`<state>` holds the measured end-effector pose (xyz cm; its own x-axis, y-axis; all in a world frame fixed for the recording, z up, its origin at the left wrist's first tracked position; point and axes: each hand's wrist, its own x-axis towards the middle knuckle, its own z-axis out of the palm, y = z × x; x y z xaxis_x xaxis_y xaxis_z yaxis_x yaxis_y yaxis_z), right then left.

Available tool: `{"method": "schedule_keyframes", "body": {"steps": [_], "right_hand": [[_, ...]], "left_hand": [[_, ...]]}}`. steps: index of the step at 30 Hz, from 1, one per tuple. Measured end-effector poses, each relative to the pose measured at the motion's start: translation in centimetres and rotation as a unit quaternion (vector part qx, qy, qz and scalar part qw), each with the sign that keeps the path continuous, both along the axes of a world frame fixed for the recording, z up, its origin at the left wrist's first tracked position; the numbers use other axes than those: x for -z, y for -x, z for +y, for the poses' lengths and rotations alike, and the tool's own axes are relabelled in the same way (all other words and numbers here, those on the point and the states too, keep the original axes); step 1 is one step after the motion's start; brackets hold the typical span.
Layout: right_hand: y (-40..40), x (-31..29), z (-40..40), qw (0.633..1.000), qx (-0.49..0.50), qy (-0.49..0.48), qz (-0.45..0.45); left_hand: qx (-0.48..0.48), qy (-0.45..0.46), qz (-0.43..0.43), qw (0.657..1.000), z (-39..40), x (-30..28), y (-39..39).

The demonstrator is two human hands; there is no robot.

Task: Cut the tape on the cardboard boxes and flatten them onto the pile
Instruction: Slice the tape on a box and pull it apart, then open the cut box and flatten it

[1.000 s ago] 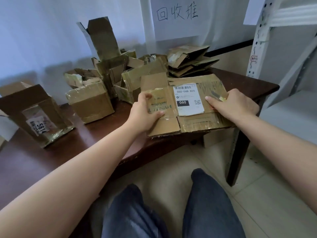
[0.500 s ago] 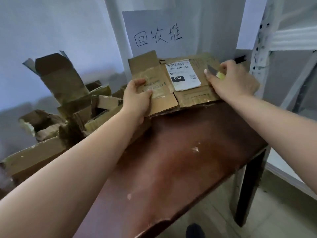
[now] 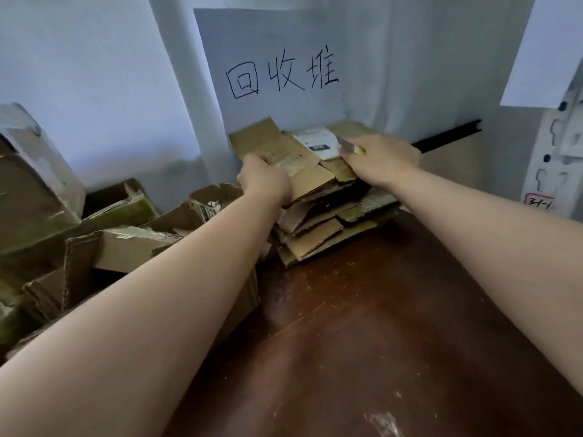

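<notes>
Your left hand (image 3: 265,181) grips the near left edge of the flattened box (image 3: 303,165), fingers curled round the cardboard. Your right hand (image 3: 383,162) holds the box's right side and also pinches a knife (image 3: 348,146), its blade lying over the white label (image 3: 317,142). The box sits atop the pile (image 3: 328,225) at the back of the tabletop (image 3: 378,326), under the sign (image 3: 280,74). Unflattened boxes (image 3: 110,244) crowd the left.
</notes>
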<state>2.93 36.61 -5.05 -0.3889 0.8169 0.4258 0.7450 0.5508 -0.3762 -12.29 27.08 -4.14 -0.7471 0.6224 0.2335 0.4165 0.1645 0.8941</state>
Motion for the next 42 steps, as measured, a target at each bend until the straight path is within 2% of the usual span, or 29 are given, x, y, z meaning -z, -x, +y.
{"method": "schedule_keyframes", "body": {"steps": [2,5,7,9,10,13,15,17,22,29,33,35,38,40,42], "right_hand": [[0.5,1.6,1.5,0.999,0.003,0.039,-0.025],[0.7,3.8,2.7,0.995,0.012,0.065,-0.080],[0.7,5.1,2.7,0.994,0.008,0.068,-0.091],[0.9,6.0,2.7,0.994,0.006,0.069,-0.080],[1.0,6.2,2.9,0.995,0.009,0.075,-0.060],[0.9,6.0,4.0,0.997,0.018,0.080,0.003],[0.6,6.1,4.3,0.998,0.026,0.060,-0.024],[0.6,6.8,4.0,0.996,0.032,0.043,-0.070],[1.2,8.7,3.3,0.995,0.052,-0.005,-0.083],[0.7,8.5,2.5,0.994,0.043,-0.001,-0.105],[1.0,8.4,2.1,0.992,0.034,0.005,-0.123],[1.0,8.2,2.0,0.991,0.028,0.029,-0.126],[0.5,7.6,1.8,0.992,0.025,0.046,-0.118],[0.1,7.1,1.7,0.995,0.016,0.034,-0.097],[-0.4,6.5,1.6,0.997,0.011,0.011,-0.074]], "left_hand": [[-0.003,0.100,0.087,0.991,0.4,0.7,0.0],[0.009,0.249,0.244,0.937,0.1,1.3,-1.6],[0.016,0.263,0.365,0.893,0.5,1.4,-2.4],[0.059,0.269,0.437,0.856,1.7,1.8,-2.2],[0.093,0.285,0.433,0.850,2.4,2.2,-1.8],[0.157,0.371,0.347,0.847,3.7,4.3,-0.8],[0.173,0.403,0.328,0.837,3.6,6.1,-0.4],[0.174,0.398,0.319,0.842,3.0,7.7,-0.1],[0.135,0.378,0.367,0.839,2.7,9.3,-0.2],[0.126,0.387,0.372,0.835,1.9,9.3,-0.7],[0.132,0.380,0.350,0.846,1.4,8.8,-0.7],[0.136,0.390,0.334,0.847,1.5,8.3,-0.7],[0.120,0.413,0.364,0.826,2.1,7.7,-0.6],[0.098,0.398,0.398,0.821,2.3,7.2,-0.5],[0.086,0.364,0.410,0.832,2.3,6.6,-0.5]]}}
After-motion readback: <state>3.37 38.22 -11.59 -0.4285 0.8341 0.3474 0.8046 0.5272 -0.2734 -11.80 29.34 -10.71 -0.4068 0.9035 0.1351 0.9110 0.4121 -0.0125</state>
